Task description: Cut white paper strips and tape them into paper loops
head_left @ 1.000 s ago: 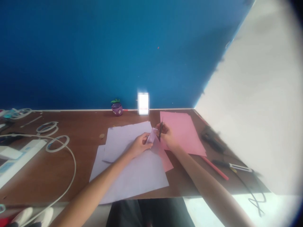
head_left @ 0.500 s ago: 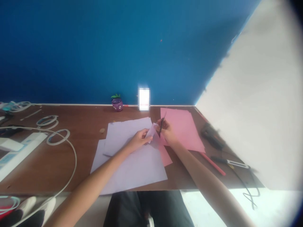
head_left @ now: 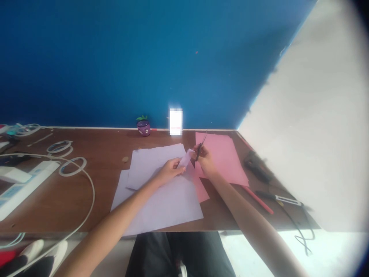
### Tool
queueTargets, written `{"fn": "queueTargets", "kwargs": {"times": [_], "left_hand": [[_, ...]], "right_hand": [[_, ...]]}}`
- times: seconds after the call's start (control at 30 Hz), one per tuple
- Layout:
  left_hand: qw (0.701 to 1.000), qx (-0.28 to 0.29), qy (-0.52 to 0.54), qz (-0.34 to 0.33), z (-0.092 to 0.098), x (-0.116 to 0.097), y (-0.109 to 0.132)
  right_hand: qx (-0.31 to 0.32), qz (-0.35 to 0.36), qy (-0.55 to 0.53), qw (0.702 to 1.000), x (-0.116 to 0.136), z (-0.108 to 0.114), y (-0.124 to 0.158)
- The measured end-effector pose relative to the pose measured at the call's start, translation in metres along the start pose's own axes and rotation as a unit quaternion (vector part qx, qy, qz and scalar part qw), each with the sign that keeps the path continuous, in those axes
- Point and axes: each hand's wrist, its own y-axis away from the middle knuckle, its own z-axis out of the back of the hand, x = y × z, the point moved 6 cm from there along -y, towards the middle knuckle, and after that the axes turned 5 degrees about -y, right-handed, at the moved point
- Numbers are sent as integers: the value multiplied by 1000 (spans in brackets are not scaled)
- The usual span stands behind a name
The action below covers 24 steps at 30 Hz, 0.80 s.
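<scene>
My left hand (head_left: pixel 170 171) pinches a small folded piece of pale paper (head_left: pixel 186 158) above the white sheets (head_left: pixel 161 192). My right hand (head_left: pixel 205 161) holds dark scissors (head_left: pixel 200 147), their blades pointing up and away, right beside the small paper's far end. Both hands hover over the middle of the brown table (head_left: pixel 100 181), where a pink sheet (head_left: pixel 221 157) lies to the right and a pink strip (head_left: pixel 200 188) pokes out under the white sheets.
Tape rolls (head_left: pixel 72 165) and a white cable (head_left: pixel 89 200) lie at the left with a white power strip (head_left: pixel 25 181). A purple toy pot (head_left: pixel 143 127) stands by the blue wall. At the right lie a red pencil (head_left: pixel 258 200), a black tool (head_left: pixel 258 169) and a knife (head_left: pixel 278 198).
The scissors have tilted so their blades point further up and to the right. The small paper sits slightly higher in my left hand. The view shifted a little.
</scene>
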Motion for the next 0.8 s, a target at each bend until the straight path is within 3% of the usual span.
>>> {"fn": "queueTargets", "kwargs": {"times": [0.17,0.37,0.63,0.8], "left_hand": [[1000,-17,4,-9,-1,-3,0],[985,-155,-31,-70,13,-11,1],[973,-195,-58,-105,15,-25,9],[973,-194,-73,-100,15,-27,9]], "right_hand": [[11,-11,3,1000,-2,-3,2],[78,-45,-9,996,-12,-22,11],[126,-50,-8,991,-13,-34,17],[123,-43,24,991,-11,-36,18]]}}
